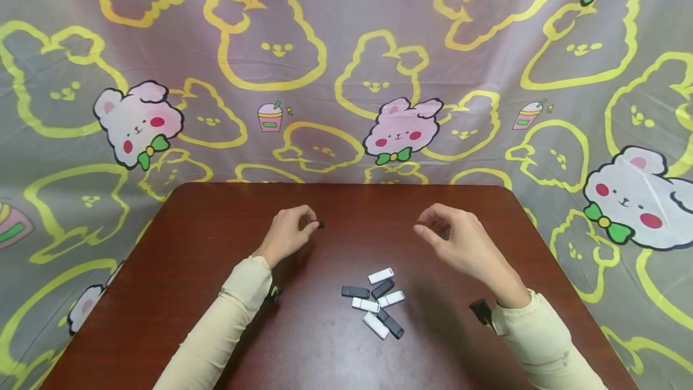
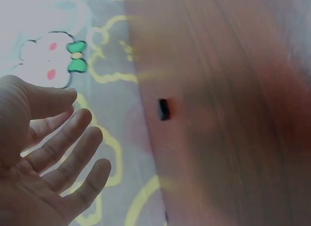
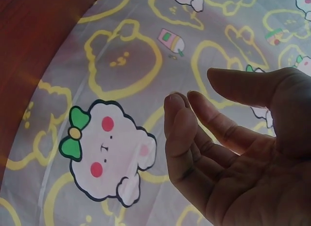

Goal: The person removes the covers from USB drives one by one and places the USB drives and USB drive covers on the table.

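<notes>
My left hand (image 1: 289, 230) hovers over the left-centre of the table, thumb and fingers loosely bent and apart, with nothing between them in the left wrist view. Just beyond its fingertips in the head view is a small black block (image 1: 321, 224); the left wrist view shows this black block (image 2: 164, 109) blurred, on the wood near the table edge. Over the right half, my right hand (image 1: 457, 239) is raised with relaxed, curved fingers and a gap below the thumb. Between the hands and closer to me, black and white USB sticks lie in a loose cluster, among them a white stick (image 1: 381, 275) and a black stick (image 1: 355, 292).
The brown wooden table (image 1: 216, 221) has rounded far corners. Behind it and along its sides hangs a grey cloth (image 1: 325, 101) with yellow outlines and cartoon rabbits. Dark wrist straps show under both cuffs.
</notes>
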`<act>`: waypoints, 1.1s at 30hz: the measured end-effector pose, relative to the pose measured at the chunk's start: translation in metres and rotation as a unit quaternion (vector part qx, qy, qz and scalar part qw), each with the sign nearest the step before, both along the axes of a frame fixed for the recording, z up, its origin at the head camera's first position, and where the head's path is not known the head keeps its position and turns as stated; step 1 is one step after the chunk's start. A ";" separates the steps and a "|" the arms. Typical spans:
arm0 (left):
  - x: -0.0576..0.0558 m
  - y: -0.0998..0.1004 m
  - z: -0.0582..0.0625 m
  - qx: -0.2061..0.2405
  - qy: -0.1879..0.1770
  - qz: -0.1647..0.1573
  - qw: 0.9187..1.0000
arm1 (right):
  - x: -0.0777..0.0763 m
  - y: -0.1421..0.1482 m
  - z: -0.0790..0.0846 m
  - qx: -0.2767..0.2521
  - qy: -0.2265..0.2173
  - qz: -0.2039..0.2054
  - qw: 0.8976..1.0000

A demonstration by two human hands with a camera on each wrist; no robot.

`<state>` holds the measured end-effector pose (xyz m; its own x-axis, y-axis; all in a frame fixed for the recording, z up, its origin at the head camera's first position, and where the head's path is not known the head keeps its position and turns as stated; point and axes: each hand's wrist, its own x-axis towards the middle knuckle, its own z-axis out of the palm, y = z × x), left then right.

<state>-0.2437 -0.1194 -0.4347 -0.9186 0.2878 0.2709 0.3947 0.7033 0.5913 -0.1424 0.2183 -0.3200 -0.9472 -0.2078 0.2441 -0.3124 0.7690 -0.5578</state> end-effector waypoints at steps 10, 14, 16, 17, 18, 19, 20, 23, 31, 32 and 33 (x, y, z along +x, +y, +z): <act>0.054 0.003 0.005 0.053 0.018 0.000 0.998 | -0.019 -0.008 -0.013 0.008 -0.031 0.028 0.999; 0.069 0.004 0.003 0.063 0.017 -0.002 0.998 | -0.027 -0.010 -0.022 0.017 -0.035 0.047 0.998; 0.074 0.004 0.002 0.065 0.023 -0.001 0.998 | -0.032 -0.012 -0.025 0.020 -0.038 0.052 0.998; 0.075 0.004 0.002 0.065 0.025 0.000 0.998 | -0.035 -0.013 -0.027 0.021 -0.040 0.055 0.997; 0.077 0.004 0.001 0.064 0.030 0.002 0.998 | -0.037 -0.015 -0.028 0.023 -0.044 0.057 0.997; 0.078 0.004 0.000 0.063 0.032 0.002 0.998 | -0.039 -0.016 -0.030 0.026 -0.048 0.058 0.997; 0.080 0.005 -0.002 0.062 0.033 0.002 0.998 | -0.041 -0.017 -0.032 0.030 -0.053 0.061 0.996; 0.084 0.007 -0.005 0.062 0.032 -0.003 0.998 | -0.047 -0.021 -0.040 0.038 -0.056 0.068 0.995; 0.092 0.014 -0.010 0.061 0.028 -0.020 0.998 | -0.059 -0.032 -0.068 0.067 -0.039 0.110 0.991; 0.093 0.014 -0.011 0.062 0.029 -0.021 0.997 | -0.060 -0.033 -0.072 0.073 -0.039 0.114 0.990; 0.093 0.015 -0.011 0.062 0.030 -0.023 0.997 | -0.061 -0.035 -0.076 0.077 -0.044 0.117 0.989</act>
<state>-0.1507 -0.1045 -0.4458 -0.8864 0.2896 0.3611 0.4618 0.6060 0.6477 -0.2035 0.1838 -0.3956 -0.8848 -0.4523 0.1118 -0.4478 0.7596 -0.4717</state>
